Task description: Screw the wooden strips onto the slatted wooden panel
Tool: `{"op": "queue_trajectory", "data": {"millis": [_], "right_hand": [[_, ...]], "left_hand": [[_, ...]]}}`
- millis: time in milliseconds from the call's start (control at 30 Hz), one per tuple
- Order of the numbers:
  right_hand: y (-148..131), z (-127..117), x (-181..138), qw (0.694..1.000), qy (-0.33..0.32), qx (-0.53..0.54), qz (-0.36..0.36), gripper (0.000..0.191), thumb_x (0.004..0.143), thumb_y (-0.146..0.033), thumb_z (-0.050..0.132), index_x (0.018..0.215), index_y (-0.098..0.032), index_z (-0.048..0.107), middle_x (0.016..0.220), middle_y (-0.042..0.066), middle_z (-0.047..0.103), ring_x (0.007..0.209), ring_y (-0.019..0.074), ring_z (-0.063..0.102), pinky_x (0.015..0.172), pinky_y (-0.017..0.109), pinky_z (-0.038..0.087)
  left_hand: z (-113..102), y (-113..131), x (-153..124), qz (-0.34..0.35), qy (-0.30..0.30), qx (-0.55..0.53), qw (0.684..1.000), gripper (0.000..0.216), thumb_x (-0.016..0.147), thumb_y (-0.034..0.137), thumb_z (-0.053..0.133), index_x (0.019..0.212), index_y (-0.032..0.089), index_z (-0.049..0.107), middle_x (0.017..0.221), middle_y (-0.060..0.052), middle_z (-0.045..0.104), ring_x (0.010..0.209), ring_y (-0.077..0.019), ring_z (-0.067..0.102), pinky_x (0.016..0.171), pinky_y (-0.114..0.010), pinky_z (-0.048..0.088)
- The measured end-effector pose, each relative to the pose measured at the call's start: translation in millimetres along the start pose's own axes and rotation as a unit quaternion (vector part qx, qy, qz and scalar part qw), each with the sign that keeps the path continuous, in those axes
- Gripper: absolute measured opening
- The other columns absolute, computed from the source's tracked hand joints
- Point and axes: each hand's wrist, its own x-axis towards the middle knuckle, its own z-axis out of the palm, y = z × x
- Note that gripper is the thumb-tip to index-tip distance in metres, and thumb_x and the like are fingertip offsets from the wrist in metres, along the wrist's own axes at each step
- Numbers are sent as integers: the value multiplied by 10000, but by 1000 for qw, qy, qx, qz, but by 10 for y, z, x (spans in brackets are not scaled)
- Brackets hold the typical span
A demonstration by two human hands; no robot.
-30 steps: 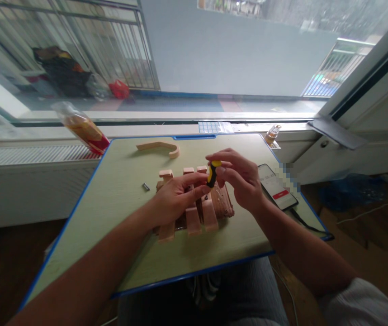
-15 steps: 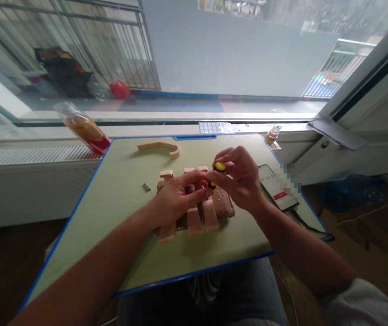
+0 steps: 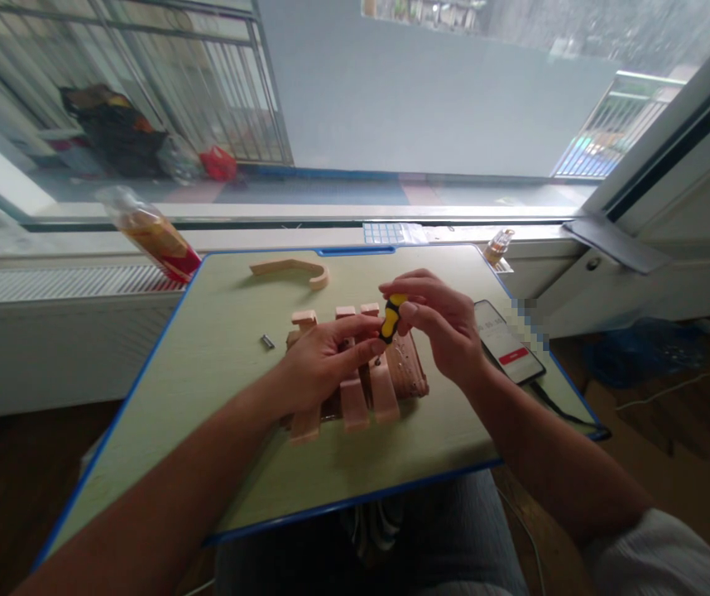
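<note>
My right hand is closed on the upper end of a short yellow-and-black screwdriver, which stands tilted. The thumb and forefinger of my left hand pinch about the screwdriver's lower end; the rest of that hand lies over the wood. Beneath both hands is a brown wooden piece with small dark holes or screws. Pale wooden strips with bent ends lie across it. The screwdriver's tip points down at one of these strips, and its exact contact is too small to tell.
A pale wooden hook lies at the back of the blue-edged table. Left of the wood is a small metal cylinder. A phone with a dark strap rests at the right. A bottle leans beyond the left edge.
My right hand has turned and shifted its fingers on the screwdriver, whose handle now leans and shows more of its side. My left hand has barely moved.
</note>
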Motion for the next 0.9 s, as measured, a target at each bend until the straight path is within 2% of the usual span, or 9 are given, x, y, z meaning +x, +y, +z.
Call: {"op": "queue_trajectory", "data": {"millis": [233, 333, 433, 500, 700, 800, 900], "right_hand": [[5, 14, 12, 1000, 4, -19, -3, 186, 988, -348, 814, 1156, -274, 848, 1104, 43, 668, 747, 120, 620, 616, 317, 503], [20, 43, 13, 1000, 17, 4, -16, 159, 942, -299, 868, 1079, -264, 796, 1077, 24, 653, 743, 110, 586, 623, 316, 480], [45, 78, 13, 999, 39, 19, -17, 271, 872, -297, 934, 994, -263, 695, 1052, 8, 643, 789, 124, 590, 639, 316, 485], [58, 99, 16, 999, 46, 8, -14, 341, 845, -326, 956, 967, -265, 643, 1036, 7, 640, 810, 137, 600, 634, 319, 491], [64, 124, 13, 998, 58, -21, -2, 406, 827, -415, 964, 981, -284, 613, 995, 7, 639, 823, 158, 600, 611, 323, 514], [37, 104, 3, 999, 44, -12, 12, 354, 851, -395, 948, 1029, -275, 667, 982, 9, 665, 813, 158, 611, 619, 319, 524], [-10, 71, 1, 999, 20, 4, 34, 273, 935, -417, 863, 1137, -260, 766, 1012, 21, 699, 750, 140, 630, 610, 309, 537]], "left_hand": [[13, 73, 1, 3, -2, 1, 1000, 424, 1027, 556, 707, 1273, 231, 825, 1193, -84, 818, 1101, -275, 740, 930, -335, 586], [20, 67, -4, 0, 3, 5, 1000, 415, 1022, 566, 715, 1205, 210, 827, 1106, -70, 806, 990, -235, 726, 855, -305, 570], [17, 17, -9, -12, 20, 25, 999, 439, 985, 575, 769, 1221, 208, 815, 1041, -48, 787, 828, -174, 664, 735, -269, 523], [12, -21, -11, -16, 25, 38, 999, 468, 967, 586, 787, 1248, 213, 810, 1016, -40, 777, 801, -165, 642, 712, -266, 509], [17, -48, -15, -20, 21, 20, 999, 463, 986, 584, 766, 1279, 231, 823, 1125, -68, 815, 951, -227, 720, 827, -313, 569], [21, -16, -15, -13, 14, 5, 1000, 455, 995, 571, 761, 1299, 240, 827, 1223, -79, 825, 1061, -261, 743, 901, -333, 583], [14, 17, -11, -6, 3, 0, 1000, 438, 1020, 553, 736, 1327, 253, 821, 1280, -76, 816, 1087, -261, 749, 921, -328, 584]]}}
